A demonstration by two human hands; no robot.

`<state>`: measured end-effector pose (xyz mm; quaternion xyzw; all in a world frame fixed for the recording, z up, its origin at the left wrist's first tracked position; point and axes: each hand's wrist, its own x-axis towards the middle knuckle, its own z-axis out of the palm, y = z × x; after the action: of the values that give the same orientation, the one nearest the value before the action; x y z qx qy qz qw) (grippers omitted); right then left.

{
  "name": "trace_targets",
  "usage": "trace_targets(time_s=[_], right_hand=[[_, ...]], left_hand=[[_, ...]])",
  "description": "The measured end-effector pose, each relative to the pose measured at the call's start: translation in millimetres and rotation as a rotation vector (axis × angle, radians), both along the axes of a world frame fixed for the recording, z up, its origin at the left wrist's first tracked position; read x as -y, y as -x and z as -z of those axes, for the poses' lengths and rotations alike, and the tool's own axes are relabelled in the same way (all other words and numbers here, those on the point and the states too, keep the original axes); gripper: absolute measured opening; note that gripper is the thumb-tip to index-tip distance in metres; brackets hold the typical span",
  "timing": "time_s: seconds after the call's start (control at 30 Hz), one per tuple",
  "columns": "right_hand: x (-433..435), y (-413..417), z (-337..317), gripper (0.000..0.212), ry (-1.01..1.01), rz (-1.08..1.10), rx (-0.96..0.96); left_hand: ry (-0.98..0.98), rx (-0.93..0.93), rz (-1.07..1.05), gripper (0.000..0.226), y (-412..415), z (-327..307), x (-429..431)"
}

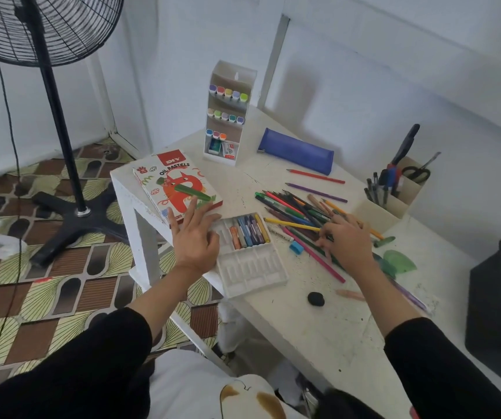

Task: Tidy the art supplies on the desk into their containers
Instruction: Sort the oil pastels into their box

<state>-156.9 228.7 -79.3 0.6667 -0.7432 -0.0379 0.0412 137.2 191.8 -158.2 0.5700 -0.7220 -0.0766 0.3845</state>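
On the white desk [303,322], the oil pastels box [179,189] lies at the left corner. The left hand [196,240] hovers beside the pastel tray [252,273], fingers spread, holding nothing. Further right, the right hand [349,240] lays bent fingers on the loose coloured pencils [291,207]; whether it grips one is unclear.

Black pedestal fan [58,116] on patterned floor [61,294].

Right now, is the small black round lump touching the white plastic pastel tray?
Apart. The head view shows bare white desk between the black lump and the tray's near corner.
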Motion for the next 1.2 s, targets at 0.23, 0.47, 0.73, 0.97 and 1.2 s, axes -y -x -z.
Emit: trace_targets(time_s=[0.23, 0.47, 0.73, 0.97, 1.2], right_hand=[[5, -22, -3, 0.009, 0.126, 0.106, 0.485], [32, -93, -6, 0.015, 0.141, -0.005, 0.961], [56, -153, 15, 0.007, 0.083, -0.08, 0.779], [56, -154, 25, 0.011, 0.087, -0.11, 0.772], [53, -160, 26, 0.006, 0.134, -0.125, 0.678]], left_hand=[[-0.018, 0.012, -0.031, 0.048, 1, 2, 2], [-0.034, 0.04, -0.051, 0.048, 0, 3, 3], [-0.071, 0.056, -0.07, 0.044, 0, 1, 2], [-0.053, 0.026, -0.069, 0.045, 1, 3, 2], [-0.053, 0.036, -0.073, 0.044, 1, 4, 2]])
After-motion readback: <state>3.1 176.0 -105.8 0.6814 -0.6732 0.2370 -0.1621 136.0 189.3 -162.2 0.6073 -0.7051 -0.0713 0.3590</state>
